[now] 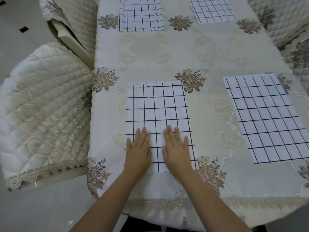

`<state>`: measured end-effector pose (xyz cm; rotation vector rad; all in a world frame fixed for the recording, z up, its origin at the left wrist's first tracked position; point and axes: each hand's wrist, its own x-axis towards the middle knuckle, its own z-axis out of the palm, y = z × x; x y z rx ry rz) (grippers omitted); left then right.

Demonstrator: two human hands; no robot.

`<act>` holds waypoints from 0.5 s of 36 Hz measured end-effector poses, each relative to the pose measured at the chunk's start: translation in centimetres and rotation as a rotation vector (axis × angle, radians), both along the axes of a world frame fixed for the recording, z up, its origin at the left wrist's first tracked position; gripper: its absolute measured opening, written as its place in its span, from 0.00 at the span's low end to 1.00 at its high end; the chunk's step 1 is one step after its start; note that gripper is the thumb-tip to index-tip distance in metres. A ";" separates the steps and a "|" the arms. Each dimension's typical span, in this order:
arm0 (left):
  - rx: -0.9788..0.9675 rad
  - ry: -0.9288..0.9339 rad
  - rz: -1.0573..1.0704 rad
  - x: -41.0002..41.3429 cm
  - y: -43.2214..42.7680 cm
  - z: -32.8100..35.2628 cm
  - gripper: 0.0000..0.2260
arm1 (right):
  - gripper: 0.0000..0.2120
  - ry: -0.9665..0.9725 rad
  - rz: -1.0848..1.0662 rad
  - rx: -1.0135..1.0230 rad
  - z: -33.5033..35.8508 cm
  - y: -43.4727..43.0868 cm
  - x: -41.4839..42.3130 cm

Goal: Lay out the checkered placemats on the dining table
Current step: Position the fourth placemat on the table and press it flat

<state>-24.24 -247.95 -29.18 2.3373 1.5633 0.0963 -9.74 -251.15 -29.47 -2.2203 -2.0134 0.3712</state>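
Several white placemats with a dark grid pattern lie on the dining table [167,52], which wears a cream floral cloth. The near-left placemat [157,106] lies flat in front of me. My left hand [138,151] and my right hand [177,151] both rest flat on its near part, fingers straight and palms down, side by side. Another placemat [264,118] lies at the near right. At the far left lies a third placemat [140,14], and a fourth placemat [212,10] at the far right, both cut off by the top of the frame.
A chair with a quilted cream cover [43,114] stands at the table's left side, another [71,17] behind it. A further covered chair [291,30] is at the right. The tablecloth's lace edge [167,202] hangs over the near table edge.
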 end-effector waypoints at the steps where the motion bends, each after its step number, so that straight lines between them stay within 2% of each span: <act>1: -0.006 0.018 -0.009 0.5 -0.3 -0.2 0.22 | 0.23 -0.002 0.014 -0.014 -0.2 -0.3 -0.5; 7: -0.002 0.095 -0.009 -0.4 -0.8 -1.0 0.23 | 0.27 -0.018 -0.002 0.002 -1.7 -1.6 1.3; 12: 0.010 0.056 0.110 -3.1 -0.2 -1.3 0.25 | 0.31 -0.024 -0.084 -0.040 -1.4 -2.7 5.0; 18: 0.000 0.074 0.113 -4.8 0.1 -0.9 0.25 | 0.31 -0.015 -0.145 -0.085 -1.1 -3.3 6.8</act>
